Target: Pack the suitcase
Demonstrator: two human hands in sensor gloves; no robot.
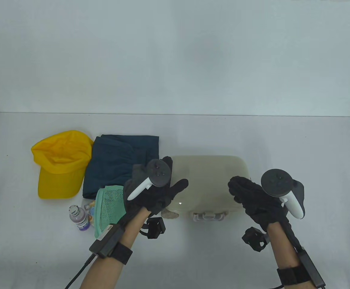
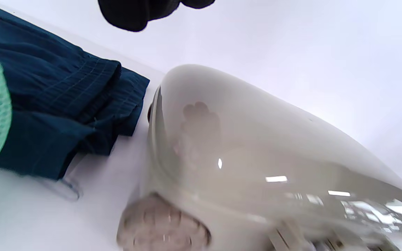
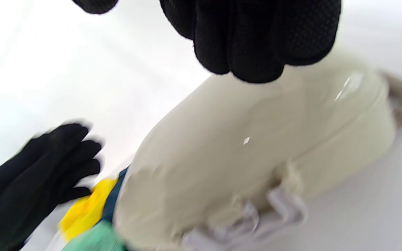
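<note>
While the beige suitcase (image 1: 211, 183) lies closed on the tabletop (image 1: 283, 144) with its latch (image 1: 208, 216) facing the person, both hands hover over its lid, probably to open it; left hand (image 1: 154, 189) spread, right hand (image 1: 253, 198) loosely curled, each grip empty; clothes wait alongside.

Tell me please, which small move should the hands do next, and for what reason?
Probably open the latch. The suitcase lies closed, both hands hover over its lid holding nothing, and the cap, shorts, mesh pouch and bottle wait outside it.
</note>
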